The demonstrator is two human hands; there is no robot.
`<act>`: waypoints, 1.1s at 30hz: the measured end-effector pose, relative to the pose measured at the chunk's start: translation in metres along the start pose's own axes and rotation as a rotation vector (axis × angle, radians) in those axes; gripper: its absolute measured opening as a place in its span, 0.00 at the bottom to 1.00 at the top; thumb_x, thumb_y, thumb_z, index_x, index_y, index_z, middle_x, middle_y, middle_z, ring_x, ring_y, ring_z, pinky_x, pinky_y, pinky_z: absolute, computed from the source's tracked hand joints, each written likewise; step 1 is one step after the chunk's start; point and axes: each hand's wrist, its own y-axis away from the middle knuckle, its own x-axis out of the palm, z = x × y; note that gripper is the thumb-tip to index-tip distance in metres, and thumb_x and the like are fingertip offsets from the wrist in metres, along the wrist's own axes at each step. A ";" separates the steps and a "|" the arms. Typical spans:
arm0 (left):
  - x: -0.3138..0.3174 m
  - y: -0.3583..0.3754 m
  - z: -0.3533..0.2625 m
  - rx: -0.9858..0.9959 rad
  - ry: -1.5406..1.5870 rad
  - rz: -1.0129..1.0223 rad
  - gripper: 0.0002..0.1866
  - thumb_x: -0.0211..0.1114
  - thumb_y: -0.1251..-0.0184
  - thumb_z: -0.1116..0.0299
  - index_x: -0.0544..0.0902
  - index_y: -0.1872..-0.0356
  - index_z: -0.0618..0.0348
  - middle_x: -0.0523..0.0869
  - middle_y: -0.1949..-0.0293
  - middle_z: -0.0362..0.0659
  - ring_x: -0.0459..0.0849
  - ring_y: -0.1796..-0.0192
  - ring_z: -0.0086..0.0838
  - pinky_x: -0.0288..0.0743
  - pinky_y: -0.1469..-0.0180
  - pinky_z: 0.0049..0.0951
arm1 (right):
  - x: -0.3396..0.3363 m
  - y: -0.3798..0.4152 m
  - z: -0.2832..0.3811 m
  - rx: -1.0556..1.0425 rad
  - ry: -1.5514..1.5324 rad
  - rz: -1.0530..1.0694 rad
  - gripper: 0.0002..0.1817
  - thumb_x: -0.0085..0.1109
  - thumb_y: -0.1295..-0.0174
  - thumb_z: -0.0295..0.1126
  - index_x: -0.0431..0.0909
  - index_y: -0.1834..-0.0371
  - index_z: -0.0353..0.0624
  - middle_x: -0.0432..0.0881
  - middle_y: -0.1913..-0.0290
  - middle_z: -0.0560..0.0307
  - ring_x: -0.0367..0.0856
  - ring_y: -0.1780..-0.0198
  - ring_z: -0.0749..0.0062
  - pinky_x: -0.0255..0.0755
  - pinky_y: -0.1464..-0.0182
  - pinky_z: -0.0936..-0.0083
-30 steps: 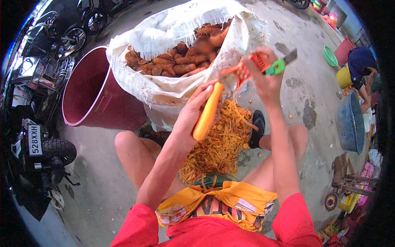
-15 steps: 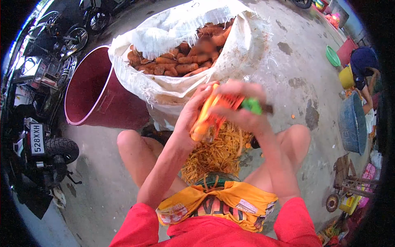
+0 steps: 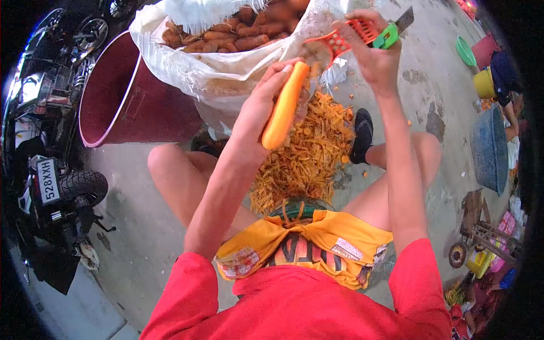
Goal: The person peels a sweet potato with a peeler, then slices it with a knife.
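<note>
My left hand (image 3: pixel 263 96) is closed around a smooth, peeled orange carrot (image 3: pixel 284 107), tilted with its upper end away from me. Off to the upper right, my right hand (image 3: pixel 371 54) grips a red peeler (image 3: pixel 338 44) with holes in its body. A green-handled knife (image 3: pixel 386 37) is in the same hand, its dark blade sticking out to the right. The peeler's head is beyond the carrot's upper end and looks apart from it. Below both hands lies a heap of orange peelings (image 3: pixel 300 161) between my legs.
A white woven sack (image 3: pixel 226 73) full of unpeeled carrots (image 3: pixel 249 34) stands ahead, beside a tilted maroon bin (image 3: pixel 170 107). Motorcycles (image 3: pixel 73 190) line the left. On the right are a blue-grey tub (image 3: pixel 489 150), a small cart (image 3: pixel 490 241) and another person (image 3: pixel 506 73).
My right hand has swung up and right with the peeler and knife, away from the carrot. The carrot, partly covered before, now shows clearly in my left hand. The view has tipped down.
</note>
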 end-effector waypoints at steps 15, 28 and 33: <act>-0.002 0.000 -0.004 0.019 0.109 0.082 0.13 0.59 0.17 0.60 0.80 0.39 0.49 0.84 0.53 0.34 0.84 0.56 0.19 0.81 0.63 0.21 | 0.023 0.017 0.036 0.094 -0.321 -0.036 0.13 0.78 0.38 0.27 0.85 0.53 0.42 0.89 0.57 0.61 0.87 0.54 0.79 0.80 0.50 0.80; -0.003 -0.006 -0.007 -0.032 0.210 -0.023 0.14 0.59 0.17 0.59 0.82 0.41 0.52 0.86 0.54 0.36 0.86 0.58 0.19 0.83 0.62 0.25 | 0.041 0.024 0.047 -0.097 -0.098 0.136 0.14 0.77 0.37 0.30 0.85 0.51 0.42 0.89 0.55 0.62 0.86 0.54 0.82 0.80 0.51 0.80; -0.016 -0.003 -0.001 -0.022 0.122 0.099 0.14 0.59 0.17 0.58 0.81 0.41 0.51 0.84 0.54 0.35 0.84 0.59 0.19 0.83 0.60 0.23 | 0.005 -0.001 -0.002 0.020 -0.142 -0.052 0.11 0.77 0.37 0.29 0.85 0.55 0.40 0.91 0.60 0.61 0.87 0.61 0.81 0.81 0.57 0.78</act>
